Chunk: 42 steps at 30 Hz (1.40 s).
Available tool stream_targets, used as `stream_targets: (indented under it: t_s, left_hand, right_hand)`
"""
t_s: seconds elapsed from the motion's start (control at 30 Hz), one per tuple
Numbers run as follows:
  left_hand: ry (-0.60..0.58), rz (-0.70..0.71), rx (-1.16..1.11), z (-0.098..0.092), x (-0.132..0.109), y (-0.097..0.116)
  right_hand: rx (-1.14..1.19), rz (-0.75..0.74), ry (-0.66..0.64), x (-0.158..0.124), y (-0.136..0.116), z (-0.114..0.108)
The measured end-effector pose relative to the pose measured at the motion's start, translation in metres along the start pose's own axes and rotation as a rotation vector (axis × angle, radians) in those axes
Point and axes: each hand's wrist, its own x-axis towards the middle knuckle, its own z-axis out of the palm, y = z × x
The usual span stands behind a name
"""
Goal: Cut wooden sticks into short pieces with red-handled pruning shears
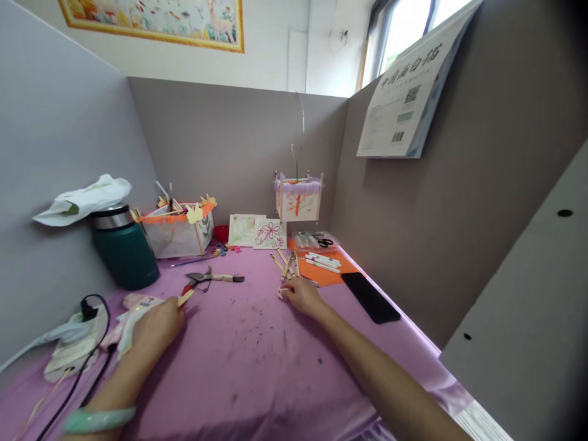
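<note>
My left hand [158, 324] is closed around a short pale wooden stick [186, 298], whose end sticks out past the fingers. Under and beside this hand lies a pink and white packet of tissues [140, 302]. A pair of pruning shears [206, 277] rests just beyond it. My right hand [301, 295] is pinched on a small crumpled whitish piece [282, 293], perhaps tissue; most of it is covered by the fingers. Right behind that hand, several loose wooden sticks [285, 262] lie crossed on the purple cloth [239, 361].
White marker pens [323, 263] lie on orange paper [337, 275], near a black phone [371, 298]. A green bottle [125, 248], a stick-framed box [177, 236] and a power strip [76, 343] with cables stand left. A small lantern [299, 202] hangs at the back.
</note>
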Motion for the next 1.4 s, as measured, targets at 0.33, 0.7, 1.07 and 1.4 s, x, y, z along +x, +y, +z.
stream_targets:
  t_s: [0.33, 0.7, 1.07, 1.4]
  left_hand:
    - [0.025, 0.014, -0.019, 0.002, -0.004, 0.001]
    - [0.017, 0.007, -0.003, 0.002, -0.005, 0.0]
    - [0.046, -0.003, -0.016, 0.004, -0.006, 0.001]
    - [0.041, -0.015, -0.009, 0.001, -0.009, 0.003]
  right_hand:
    - [0.076, -0.155, -0.061, -0.029, -0.063, 0.007]
    - [0.133, -0.112, -0.027, -0.011, -0.036, -0.002]
    - [-0.011, 0.013, -0.031, 0.009, 0.037, 0.013]
    - [-0.043, -0.109, -0.22, 0.031, 0.039, -0.001]
